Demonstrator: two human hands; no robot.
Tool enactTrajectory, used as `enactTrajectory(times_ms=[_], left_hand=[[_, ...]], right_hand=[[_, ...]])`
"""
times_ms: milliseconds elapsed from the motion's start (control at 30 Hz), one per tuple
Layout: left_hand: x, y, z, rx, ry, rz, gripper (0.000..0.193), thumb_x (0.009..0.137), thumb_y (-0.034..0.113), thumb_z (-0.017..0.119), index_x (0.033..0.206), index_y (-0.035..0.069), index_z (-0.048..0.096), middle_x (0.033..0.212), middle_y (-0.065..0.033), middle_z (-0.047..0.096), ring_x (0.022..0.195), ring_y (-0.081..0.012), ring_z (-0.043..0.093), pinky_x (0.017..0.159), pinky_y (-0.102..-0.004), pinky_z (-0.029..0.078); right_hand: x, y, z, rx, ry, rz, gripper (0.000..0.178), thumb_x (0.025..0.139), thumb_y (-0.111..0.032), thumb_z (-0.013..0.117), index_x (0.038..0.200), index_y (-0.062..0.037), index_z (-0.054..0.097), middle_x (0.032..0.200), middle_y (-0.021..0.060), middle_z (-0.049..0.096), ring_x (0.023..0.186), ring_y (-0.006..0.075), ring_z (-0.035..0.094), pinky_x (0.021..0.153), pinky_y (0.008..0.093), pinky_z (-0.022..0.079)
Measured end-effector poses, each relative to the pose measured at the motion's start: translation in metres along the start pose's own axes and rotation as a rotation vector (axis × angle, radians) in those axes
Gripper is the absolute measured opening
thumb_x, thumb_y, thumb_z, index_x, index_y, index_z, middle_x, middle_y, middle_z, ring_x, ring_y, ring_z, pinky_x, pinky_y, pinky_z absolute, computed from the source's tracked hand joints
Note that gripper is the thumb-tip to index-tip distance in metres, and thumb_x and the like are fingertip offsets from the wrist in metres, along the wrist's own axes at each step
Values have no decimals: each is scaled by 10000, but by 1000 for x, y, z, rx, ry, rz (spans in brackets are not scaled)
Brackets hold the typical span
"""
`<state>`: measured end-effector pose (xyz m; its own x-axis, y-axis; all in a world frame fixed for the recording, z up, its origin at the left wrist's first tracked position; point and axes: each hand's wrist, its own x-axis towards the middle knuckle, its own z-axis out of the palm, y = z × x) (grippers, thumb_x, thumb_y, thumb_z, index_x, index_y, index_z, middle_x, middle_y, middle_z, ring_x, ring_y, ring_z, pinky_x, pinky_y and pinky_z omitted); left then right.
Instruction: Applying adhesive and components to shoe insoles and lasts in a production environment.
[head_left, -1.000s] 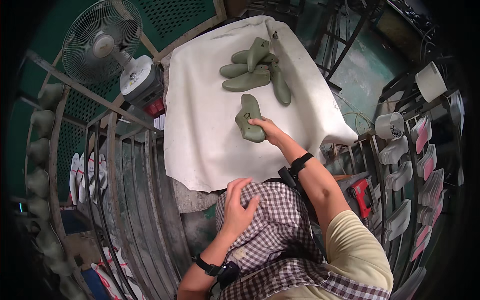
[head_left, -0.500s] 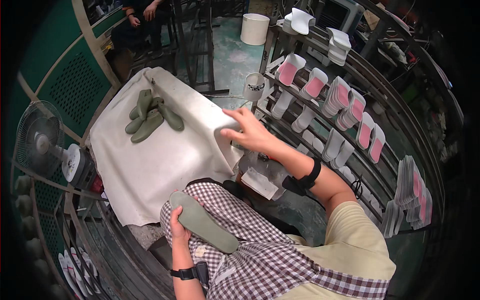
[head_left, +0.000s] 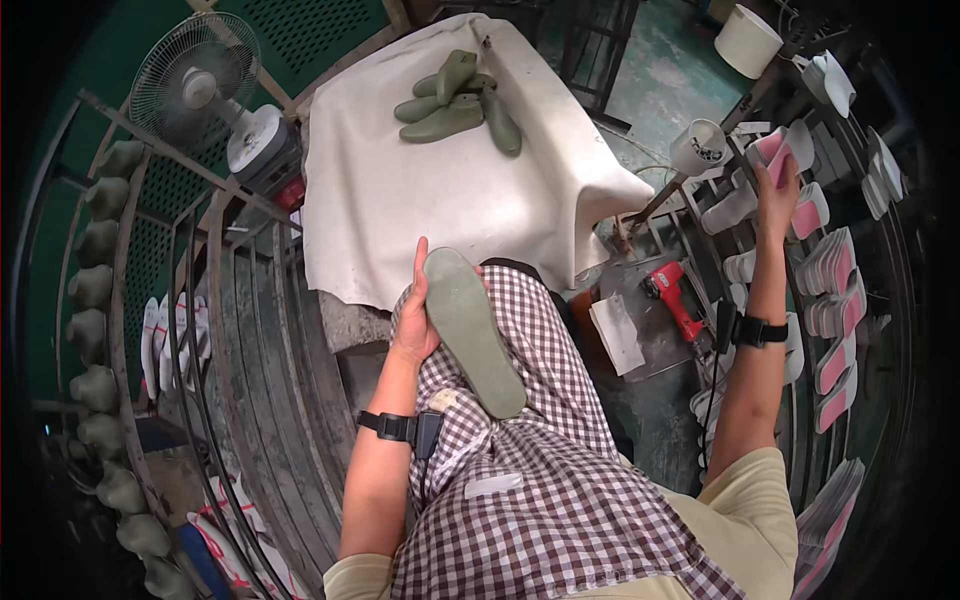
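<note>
My left hand is closed around a green shoe last, which rests over my lap with its flat sole side turned up. Out at the rack on the right, my right hand has its fingers on a pink and white insole at the end of a shelf. The fingertips are partly hidden by the insole. Several more green shoe lasts lie in a heap on the cloth-covered table ahead of me.
Stacked insoles fill the rack at the right. A red power tool and a white paper lie on a low stand by my right leg. A white bucket stands beyond it. At the left are a fan and rows of lasts.
My right hand has moved from beside the table corner out to the insole on the rack. The view has swung to the right. My left hand still holds the last.
</note>
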<state>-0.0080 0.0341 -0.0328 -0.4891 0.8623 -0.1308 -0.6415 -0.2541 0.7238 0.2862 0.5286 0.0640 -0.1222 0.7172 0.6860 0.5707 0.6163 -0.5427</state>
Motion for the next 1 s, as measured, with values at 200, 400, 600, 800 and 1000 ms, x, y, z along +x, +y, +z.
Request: enactTrajectory(times_ms=[200, 400, 600, 800, 1000], left_hand=[[-5, 0, 22, 134, 77, 170, 873, 947, 721, 384, 1605, 329, -34, 1456, -219, 472, 1279, -372, 538, 1048, -496, 481], [-21, -1, 19, 262, 147, 321, 805, 980, 395, 578, 1615, 185, 130, 1474, -138, 452, 1315, -250, 486, 1118, -375, 386], [-28, -8, 12, 392, 224, 387, 500, 938, 107, 584, 1434, 96, 525, 1340, -101, 571, 1238, -191, 520, 1074, -318, 384], [-29, -6, -3, 657, 61, 358, 266, 904, 144, 659, 1143, 27, 654, 1133, -80, 644, 1068, -166, 598, 968, -304, 451], [-35, 17, 4, 986, -30, 426, 467, 736, 185, 827, 1169, 92, 676, 1110, -98, 662, 1198, -279, 545, 1045, -400, 415]], right_hand=[[-245, -231, -69, 646, -1036, -90, 724, 824, -100, 742, 1489, -55, 459, 1581, 295, 255, 1476, 430, 277, 1178, 433, 274], [-334, -274, -59, 630, -1279, -203, 833, 841, -110, 738, 1559, -117, 315, 1585, 359, 99, 1443, 547, 239, 1155, 506, 330], [-350, -280, -59, 588, -1214, -263, 851, 839, -74, 733, 1565, -101, 290, 1565, 390, 93, 1445, 577, 184, 1164, 520, 297], [-350, -282, -61, 568, -1239, -247, 841, 840, -68, 735, 1560, -95, 299, 1570, 375, 83, 1447, 566, 190, 1162, 525, 304], [-352, -280, -61, 579, -1216, -237, 840, 832, -69, 746, 1553, -96, 314, 1586, 350, 74, 1456, 548, 194, 1155, 528, 323]])
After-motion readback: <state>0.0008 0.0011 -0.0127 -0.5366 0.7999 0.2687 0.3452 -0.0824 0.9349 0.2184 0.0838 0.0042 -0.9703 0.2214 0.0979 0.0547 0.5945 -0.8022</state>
